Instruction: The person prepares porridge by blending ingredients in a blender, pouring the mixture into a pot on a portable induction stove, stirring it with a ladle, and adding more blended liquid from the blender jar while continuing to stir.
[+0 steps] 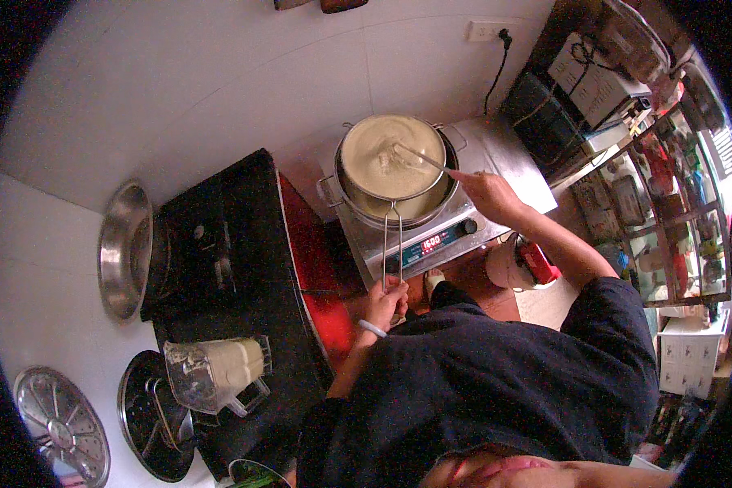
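Observation:
My left hand (392, 300) is closed round the long wire handle of a round strainer (393, 204). The strainer rests over a metal pot (340, 194) and holds a thick, pale, creamy mixture (366, 149). More pale liquid (402, 210) shows in the pot below its rim. My right hand (491, 194) grips a slim utensil (430, 161), whose far end dips into the mixture near the strainer's middle; its tip is hidden. The pot stands on a steel induction cooker (439, 239) with a lit display and a knob.
Left of me, a black counter (250, 317) bears a clear jug (210, 372) coated with pale mixture. A steel bowl (125, 250) and a round black lid or pan (152, 415) are near the wall. A white bucket (505, 268) stands on the floor at right, beside shelves (653, 213).

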`<state>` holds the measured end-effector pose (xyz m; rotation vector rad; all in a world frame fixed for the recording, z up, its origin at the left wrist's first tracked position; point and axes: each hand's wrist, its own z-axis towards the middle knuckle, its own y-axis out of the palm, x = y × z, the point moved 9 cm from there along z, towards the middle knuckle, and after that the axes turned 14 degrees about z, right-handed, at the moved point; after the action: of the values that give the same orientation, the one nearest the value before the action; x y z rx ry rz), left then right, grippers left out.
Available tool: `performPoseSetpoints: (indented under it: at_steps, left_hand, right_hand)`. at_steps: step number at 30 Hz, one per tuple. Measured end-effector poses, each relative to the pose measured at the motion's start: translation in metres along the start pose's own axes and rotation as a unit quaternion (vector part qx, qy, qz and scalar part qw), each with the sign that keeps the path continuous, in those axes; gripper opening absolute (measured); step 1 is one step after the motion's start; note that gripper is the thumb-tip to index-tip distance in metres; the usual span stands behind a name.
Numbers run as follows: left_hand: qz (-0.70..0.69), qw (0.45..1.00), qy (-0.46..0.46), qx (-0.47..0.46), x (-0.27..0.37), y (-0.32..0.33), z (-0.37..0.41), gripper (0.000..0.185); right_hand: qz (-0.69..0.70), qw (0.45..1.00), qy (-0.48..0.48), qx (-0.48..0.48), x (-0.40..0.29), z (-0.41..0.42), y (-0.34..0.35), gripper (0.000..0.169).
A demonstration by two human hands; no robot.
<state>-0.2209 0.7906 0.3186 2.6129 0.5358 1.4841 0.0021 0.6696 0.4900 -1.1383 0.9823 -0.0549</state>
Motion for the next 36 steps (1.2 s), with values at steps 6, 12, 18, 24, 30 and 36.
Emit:
performPoseSetpoints:
  at_steps: [6,12,18,24,30,36]
  left_hand:
    - [0.008,1.0,0.017,-0.01,0.005,0.002,-0.001,0.012]
    - [0.01,1.0,0.012,-0.001,0.003,0.0,-0.002,0.014]
    - [-0.002,1.0,0.003,-0.008,-0.001,0.0,0.001,0.015]
    - [-0.001,1.0,-0.004,-0.002,0.002,0.001,-0.002,0.015]
    - [-0.008,1.0,-0.023,0.015,0.004,0.0,-0.006,0.014]
    - [-0.004,1.0,-0.017,0.002,-0.006,-0.003,0.002,0.012]
  right_hand:
    - [-0.026,0.999,0.014,-0.023,0.043,0.04,-0.001,0.04]
    - [0.059,0.996,0.039,0.049,0.072,0.03,-0.004,0.035]
    - [0.06,0.992,0.068,0.084,0.087,0.005,0.011,0.032]
    - [0.089,0.99,0.102,0.043,0.064,-0.015,0.024,0.036]
    - [0.209,0.954,0.214,-0.034,0.043,-0.027,0.042,0.032]
    - [0.385,0.877,0.284,-0.043,0.013,-0.031,0.057,0.032]
